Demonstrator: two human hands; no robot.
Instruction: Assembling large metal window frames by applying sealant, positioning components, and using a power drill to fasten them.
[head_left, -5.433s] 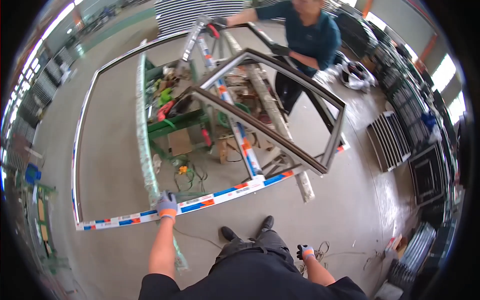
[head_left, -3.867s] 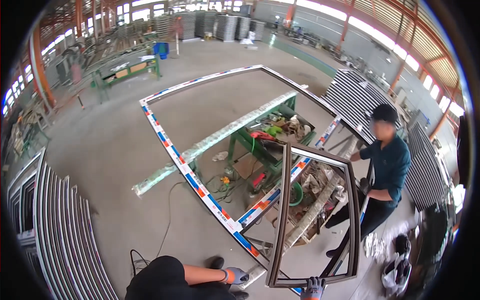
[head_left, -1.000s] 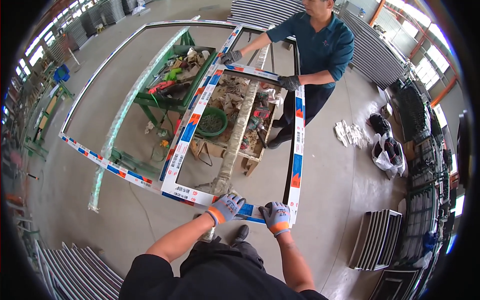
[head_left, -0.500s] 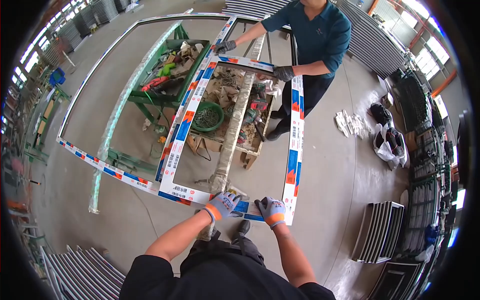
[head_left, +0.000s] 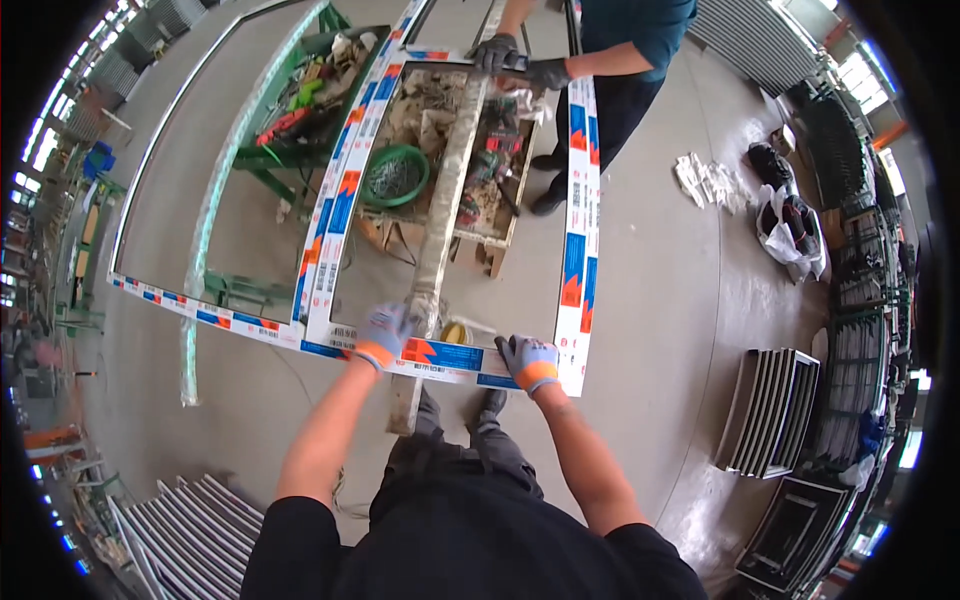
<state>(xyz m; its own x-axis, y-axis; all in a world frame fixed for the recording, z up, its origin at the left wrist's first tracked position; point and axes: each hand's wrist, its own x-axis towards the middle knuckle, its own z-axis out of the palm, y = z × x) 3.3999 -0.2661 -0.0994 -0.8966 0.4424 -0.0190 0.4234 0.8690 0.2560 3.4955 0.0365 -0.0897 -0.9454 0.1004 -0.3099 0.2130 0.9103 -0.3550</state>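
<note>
A smaller rectangular window frame (head_left: 340, 215), wrapped in white, blue and orange printed film, lies over a larger window frame (head_left: 250, 325). At the near rail, my gloved right hand (head_left: 530, 362) curls its fingers over the edge close to the right corner. My gloved left hand (head_left: 383, 335) is at the same rail, further left; motion smears its fingers, so their grip is unclear. Across from me, a co-worker's dark-gloved hands (head_left: 548, 73) are close together at the far rail. A film-wrapped support beam (head_left: 440, 225) runs beneath the frames.
Below the frames, a worktable (head_left: 485, 238) carries power tools and a green basket (head_left: 393, 176) of small metal parts. A green tool bench (head_left: 265, 155) stands left. Slatted frames (head_left: 768, 412) are at right, stacked profiles (head_left: 195, 540) at lower left, white gloves (head_left: 712, 183) on the floor.
My left hand has shifted left along the near rail, while my right hand stays near the corner. The co-worker's one hand has moved from the far left corner toward the other. My view has tilted.
</note>
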